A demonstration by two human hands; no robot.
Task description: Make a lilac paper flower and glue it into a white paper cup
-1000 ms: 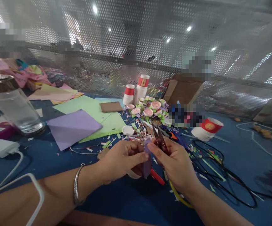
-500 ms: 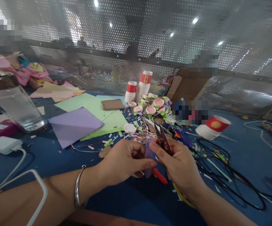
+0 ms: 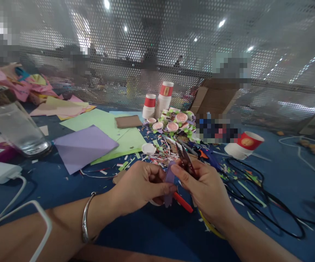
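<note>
My left hand (image 3: pixel 143 187) is closed, pinching a small strip of purple paper (image 3: pixel 169 182) between thumb and fingers. My right hand (image 3: pixel 209 189) grips a pair of small dark snips (image 3: pixel 186 162), blades pointing up and away from me. The thumb of that hand also touches the top of the purple strip. Below the strip lies a red stick-shaped thing (image 3: pixel 183 202), its kind unclear. Something pale shows under my left fingers, mostly hidden. A large purple sheet (image 3: pixel 86 147) rests on green sheets (image 3: pixel 127 142) to the left.
A heap of small round decorated pieces (image 3: pixel 175 123) stands behind paper scraps, near stacked paper cups (image 3: pixel 164 100). A tilted cup (image 3: pixel 246 145) and black cable (image 3: pixel 279 218) are at right. At left are a glass of water (image 3: pixel 18 125) and a white charger (image 3: pixel 1 171).
The whole view has shifted slightly, so most things sit a little further left. Both hands keep nearly the same pose, still holding the purple strip and the snips.
</note>
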